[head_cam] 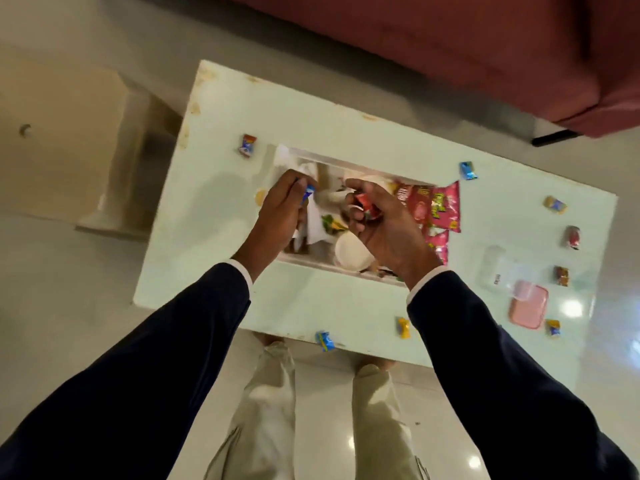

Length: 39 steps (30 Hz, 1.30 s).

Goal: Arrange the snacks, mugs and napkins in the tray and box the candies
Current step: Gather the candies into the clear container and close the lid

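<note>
A white tray (304,263) in the middle of the table holds white napkins (315,220), a white mug (349,252) and red-pink snack packets (433,206). My left hand (280,209) hovers over the tray's left part and grips a blue-wrapped candy (308,192). My right hand (384,226) is over the tray's middle and holds a red-wrapped candy (367,204). Several wrapped candies lie scattered on the table, among them a red-blue one (247,145), a blue one (468,170) and a yellow one (403,328). At the right stands a clear box (498,271) beside its pink lid (528,308).
The pale green table (225,140) stands on a light tiled floor. A dark red sofa (485,46) runs along the far side. A beige stool (131,168) stands to the left. My legs in light trousers are at the table's near edge.
</note>
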Tool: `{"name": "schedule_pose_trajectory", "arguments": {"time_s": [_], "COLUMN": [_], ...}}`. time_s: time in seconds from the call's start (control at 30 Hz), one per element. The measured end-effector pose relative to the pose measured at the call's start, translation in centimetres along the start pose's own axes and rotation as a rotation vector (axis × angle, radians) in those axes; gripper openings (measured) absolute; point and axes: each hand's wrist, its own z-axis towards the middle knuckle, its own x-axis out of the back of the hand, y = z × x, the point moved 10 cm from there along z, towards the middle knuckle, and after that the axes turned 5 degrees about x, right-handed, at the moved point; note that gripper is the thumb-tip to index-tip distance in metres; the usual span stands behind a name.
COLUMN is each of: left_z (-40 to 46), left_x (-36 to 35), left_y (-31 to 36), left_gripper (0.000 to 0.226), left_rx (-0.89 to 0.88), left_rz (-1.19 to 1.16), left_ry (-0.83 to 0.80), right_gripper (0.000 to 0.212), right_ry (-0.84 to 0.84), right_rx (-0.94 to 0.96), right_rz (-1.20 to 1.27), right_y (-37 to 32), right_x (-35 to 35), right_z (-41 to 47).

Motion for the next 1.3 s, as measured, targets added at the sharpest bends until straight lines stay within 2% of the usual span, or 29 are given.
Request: {"name": "schedule_pose_trajectory", "arguments": {"time_s": [0.13,0.23,0.37,0.47,0.6,0.73,0.83,0.93,1.03,1.2,1.3], "left_z": [-0.7,-1.7,-3.1,-4.0,-3.5,-2.1,-1.8,-2.5,-2.9,-2.3,-1.2], "left_x": [-10.8,-20.2,-33.7,-41.4,-45.9,-47.5,-47.5,-46.2,-43.2,-35.6,-29.1], "left_y": [3.3,3.2,-1.8,-6.4,-10.4,-11.5,-11.3,-10.2,-7.8,-2.7,1.4], "left_gripper": [0.022,0.016,0.012,0.015,0.019,0.026,0.04,0.04,0.023,0.025,0.024], "left_rx": [-0.184,-0.264,-0.137,-0.052,0.004,0.037,0.031,-0.032,-0.128,-0.261,-0.342], "left_rz": [0.11,0.269,0.472,0.644,0.841,0.911,0.936,0.904,0.86,0.782,0.753], "left_ry": [-0.035,-0.077,-0.248,-0.318,-0.279,-0.218,-0.198,-0.188,-0.093,0.002,0.079], "right_gripper": [0.021,0.016,0.02,0.021,0.027,0.036,0.048,0.039,0.027,0.023,0.023], "right_ry": [0.073,0.28,0.592,0.625,0.628,0.559,0.525,0.559,0.503,0.34,0.251], "right_rx": [0.147,0.233,0.151,0.018,0.011,0.025,0.063,0.152,0.213,0.259,0.29], "right_rz": [-0.05,-0.148,-0.448,-0.662,-1.03,-1.159,-1.24,-1.233,-1.193,-1.07,-1.065], "right_y": [-5.9,-9.7,-12.7,-12.9,-14.2,-14.5,-14.5,-15.2,-15.8,-16.5,-16.6], "right_x": [8.9,18.5,32.4,39.1,42.5,42.7,42.2,41.5,39.5,31.8,24.8], "right_z": [-4.1,-8.5,-14.6,-16.7,-16.4,-15.1,-15.2,-16.1,-15.9,-11.9,-7.9]}}
